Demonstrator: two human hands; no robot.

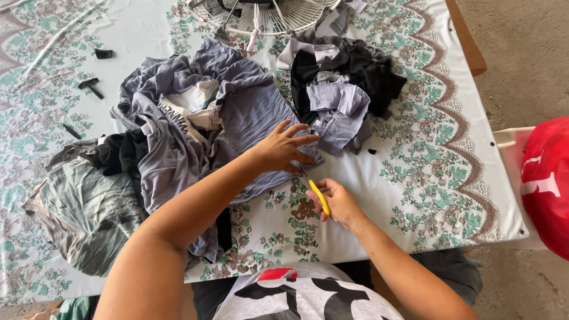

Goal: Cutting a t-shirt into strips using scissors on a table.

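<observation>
The person stands at a table covered with a flowered cloth (427, 178). The left hand (284, 148) lies flat on a piece of lavender fabric (249, 112), with the fingers spread and pressing the cloth down near its edge. The right hand (339, 202) is just beside it, a little closer to the body, and its fingers are closed around the yellow handles of the scissors (314, 188). The long axis of the scissors goes away from the body and slightly to the left, so the blades point to the fabric edge directly under the left fingertips. I cannot tell if the blades are open, because they are too thin to see.

The fabric lies in front of both hands, more to the left. Behind it there is a second heap of black and lavender scraps (347, 89), and a striped grey-green garment (83, 207) at the left. A wire fan guard (269, 15) stands at the far edge. No container is on the table; only a red bag (548, 184) on a white seat at the right, contents hidden.
</observation>
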